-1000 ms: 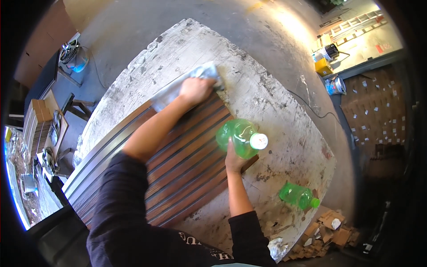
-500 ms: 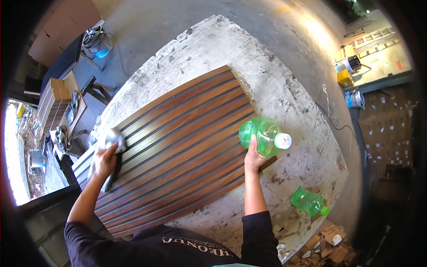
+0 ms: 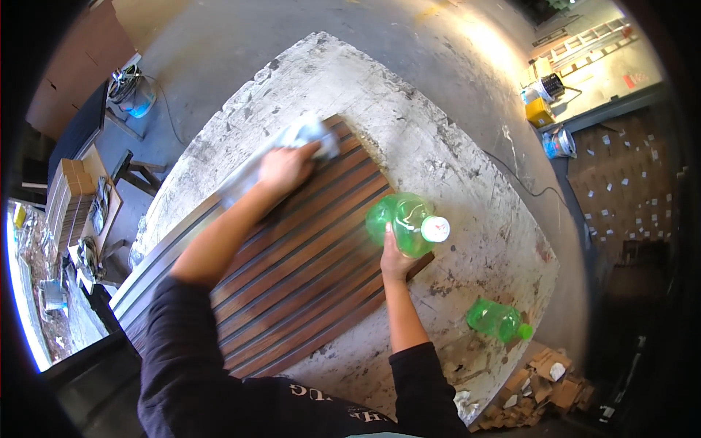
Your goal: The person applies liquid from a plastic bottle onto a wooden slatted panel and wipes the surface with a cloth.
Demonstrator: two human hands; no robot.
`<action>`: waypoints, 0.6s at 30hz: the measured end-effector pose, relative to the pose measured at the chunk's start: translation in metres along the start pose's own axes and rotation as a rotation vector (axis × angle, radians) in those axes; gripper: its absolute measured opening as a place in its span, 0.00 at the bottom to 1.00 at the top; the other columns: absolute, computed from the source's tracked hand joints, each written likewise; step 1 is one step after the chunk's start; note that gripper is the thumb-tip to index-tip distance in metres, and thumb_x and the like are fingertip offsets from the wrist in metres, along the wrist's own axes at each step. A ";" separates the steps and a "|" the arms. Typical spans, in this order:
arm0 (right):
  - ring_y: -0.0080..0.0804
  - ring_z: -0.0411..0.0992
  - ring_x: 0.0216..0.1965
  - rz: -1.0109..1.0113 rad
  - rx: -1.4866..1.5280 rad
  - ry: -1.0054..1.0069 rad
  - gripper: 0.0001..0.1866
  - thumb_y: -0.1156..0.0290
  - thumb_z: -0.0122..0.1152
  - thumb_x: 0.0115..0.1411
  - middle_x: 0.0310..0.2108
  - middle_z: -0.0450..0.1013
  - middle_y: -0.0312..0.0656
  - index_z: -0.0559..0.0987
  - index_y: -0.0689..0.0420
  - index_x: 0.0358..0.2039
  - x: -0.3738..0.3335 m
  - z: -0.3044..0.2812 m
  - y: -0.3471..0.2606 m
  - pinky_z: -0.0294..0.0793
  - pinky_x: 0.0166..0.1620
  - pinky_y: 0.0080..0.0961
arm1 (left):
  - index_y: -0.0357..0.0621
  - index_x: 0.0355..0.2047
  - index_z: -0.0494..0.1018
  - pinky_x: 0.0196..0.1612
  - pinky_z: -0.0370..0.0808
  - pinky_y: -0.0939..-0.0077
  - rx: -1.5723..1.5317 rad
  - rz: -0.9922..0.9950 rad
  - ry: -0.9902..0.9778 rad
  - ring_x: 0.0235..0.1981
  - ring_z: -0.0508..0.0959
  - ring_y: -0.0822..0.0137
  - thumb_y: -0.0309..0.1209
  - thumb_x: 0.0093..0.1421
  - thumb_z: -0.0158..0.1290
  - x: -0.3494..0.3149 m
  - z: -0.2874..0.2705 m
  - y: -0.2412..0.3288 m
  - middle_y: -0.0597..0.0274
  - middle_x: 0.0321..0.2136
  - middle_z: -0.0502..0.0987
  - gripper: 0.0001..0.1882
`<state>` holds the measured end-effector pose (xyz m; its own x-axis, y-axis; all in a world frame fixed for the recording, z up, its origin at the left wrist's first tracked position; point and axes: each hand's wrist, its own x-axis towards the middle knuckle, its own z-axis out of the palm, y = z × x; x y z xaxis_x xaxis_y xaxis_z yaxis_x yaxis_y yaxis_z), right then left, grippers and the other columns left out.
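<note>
A brown wood slat panel (image 3: 299, 270) with dark grooves lies across the worktable. My left hand (image 3: 285, 169) grips a pale cloth (image 3: 310, 135) and presses it on the panel's far edge, near the far corner; the hand and cloth are slightly blurred. At the panel's right end my right hand (image 3: 398, 259) is wrapped round a green plastic bottle (image 3: 403, 223). This bottle is tilted, its white cap turned to the right, and clear liquid seems to be inside. Another green bottle (image 3: 495, 319), with a green cap, lies on its side at the table's right.
The worktable (image 3: 467, 212) has a worn, white-stained top. Cardboard scraps (image 3: 551, 387) are heaped beyond its near right edge. Left stand stacked boxes (image 3: 71, 193), a sawhorse (image 3: 135, 171) and a bucket (image 3: 135, 95). Another bucket (image 3: 558, 142) and a yellow box (image 3: 539, 113) stand far right.
My left hand has swept the cloth from the panel's left end along the far edge toward its far corner. My right hand still holds the bottle at the right end. The view has shifted slightly.
</note>
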<state>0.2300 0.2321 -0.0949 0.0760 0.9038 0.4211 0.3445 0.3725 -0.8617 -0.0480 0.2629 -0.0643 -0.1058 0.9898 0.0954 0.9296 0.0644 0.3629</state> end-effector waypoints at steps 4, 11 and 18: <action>0.36 0.65 0.50 -0.027 0.038 -0.012 0.31 0.77 0.67 0.48 0.49 0.67 0.46 0.65 0.65 0.52 -0.003 0.004 -0.007 0.63 0.55 0.33 | 0.55 0.49 0.72 0.33 0.78 0.63 -0.037 0.064 0.224 0.25 0.80 0.57 0.28 0.50 0.52 -0.086 -0.014 -0.053 0.54 0.27 0.80 0.22; 0.40 0.65 0.52 -0.032 0.017 -0.004 0.28 0.74 0.65 0.51 0.51 0.66 0.49 0.66 0.65 0.53 -0.007 0.026 -0.001 0.63 0.55 0.37 | 0.57 0.42 0.73 0.30 0.76 0.59 0.052 -0.121 0.158 0.26 0.79 0.52 0.36 0.54 0.49 0.073 0.023 0.011 0.52 0.25 0.78 0.14; 0.37 0.68 0.50 0.117 0.070 0.039 0.27 0.73 0.65 0.52 0.50 0.68 0.47 0.67 0.64 0.52 -0.001 -0.001 0.003 0.66 0.53 0.35 | 0.55 0.47 0.73 0.33 0.76 0.59 0.008 -0.309 0.047 0.28 0.79 0.51 0.33 0.54 0.51 -0.149 -0.045 -0.063 0.52 0.26 0.78 0.18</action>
<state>0.2315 0.2326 -0.0974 0.1485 0.9335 0.3263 0.2651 0.2803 -0.9226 -0.1067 0.1055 -0.0598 -0.3995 0.9164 0.0242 0.8536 0.3623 0.3744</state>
